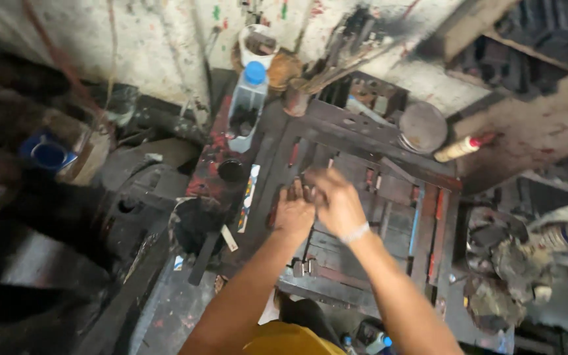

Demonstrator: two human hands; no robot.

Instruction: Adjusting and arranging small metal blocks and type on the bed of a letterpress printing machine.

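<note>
metal frame (389,197) of blocks lies flat on the desk (165,309). left hand (294,212) and right hand (338,200) meet over it, pinching something small, grip unclear. ink pot (195,223) close, elbow could tip it.

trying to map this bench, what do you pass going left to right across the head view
blue cap → black ink pot → clear bottle with blue cap → left hand → right hand → round metal lid → cream tube with red tip → pile of dirty rags
</note>
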